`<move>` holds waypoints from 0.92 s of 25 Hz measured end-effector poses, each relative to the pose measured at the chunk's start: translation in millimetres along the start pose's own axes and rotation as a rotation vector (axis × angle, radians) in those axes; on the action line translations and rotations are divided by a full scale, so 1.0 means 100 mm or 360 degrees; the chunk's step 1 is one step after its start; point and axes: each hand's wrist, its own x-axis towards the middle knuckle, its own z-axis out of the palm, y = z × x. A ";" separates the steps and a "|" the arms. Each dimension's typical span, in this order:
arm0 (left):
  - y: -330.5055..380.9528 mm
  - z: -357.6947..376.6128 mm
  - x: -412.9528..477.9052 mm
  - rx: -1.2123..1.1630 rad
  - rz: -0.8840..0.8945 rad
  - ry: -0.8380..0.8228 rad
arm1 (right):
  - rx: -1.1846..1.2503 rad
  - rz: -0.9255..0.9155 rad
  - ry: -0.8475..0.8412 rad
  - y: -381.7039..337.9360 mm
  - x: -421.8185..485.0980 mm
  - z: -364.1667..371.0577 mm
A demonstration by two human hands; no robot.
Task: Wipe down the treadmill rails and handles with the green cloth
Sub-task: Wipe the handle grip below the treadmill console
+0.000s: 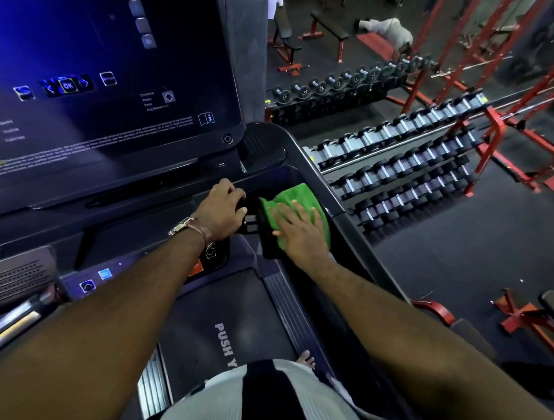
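The right hand (300, 231), fingers spread flat, presses the green cloth (290, 194) just inside the treadmill's right rail (344, 221), near the console (117, 78) corner. The left hand (222, 209) grips a black handle (250, 224). Dumbbell racks (396, 170) stand beside the treadmill on a dark gym floor (456, 247).

The treadmill (143, 227) carries it all. Below and right of its console screen (117, 78), the green cloth (298, 195) lies draped over a dark handle (252, 224), just inside the right side rail (356, 226). The right hand (300, 234) lies flat on the cloth; the left hand (222, 209) grips the handle beside it. Farther below the console screen runs the belt (196, 317), lettered "PUSH Y".
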 end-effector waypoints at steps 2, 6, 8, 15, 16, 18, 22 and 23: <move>0.00 -0.01 0.00 0.0144 0.0046 -0.0147 | 0.0007 0.0035 -0.0039 0.23 -0.07 -0.04; 0.02 -0.04 0.01 0.0403 0.0098 -0.0321 | 0.0082 0.0087 -0.0079 0.09 -0.11 -0.05; 0.03 -0.03 0.04 0.0470 0.0099 -0.0360 | 0.0022 0.0008 -0.0209 0.07 0.04 -0.12; 0.07 -0.03 0.05 0.0642 0.0093 -0.0432 | -0.0362 -0.0258 -0.0430 0.22 0.34 -0.39; 0.07 -0.02 0.04 0.0629 0.0088 -0.0410 | -0.0428 -0.0221 -0.0374 0.24 0.22 -0.39; 0.08 -0.03 0.03 0.0606 0.0068 -0.0404 | -0.0562 -0.0177 -0.0262 0.32 -0.08 -0.41; 0.17 0.01 0.07 0.0778 0.0046 -0.0437 | -0.0850 -0.0493 -0.0769 0.39 -0.63 -0.44; 0.22 0.03 0.08 0.0807 0.0018 -0.0456 | -0.0881 -0.0629 -0.0854 0.37 -0.66 -0.36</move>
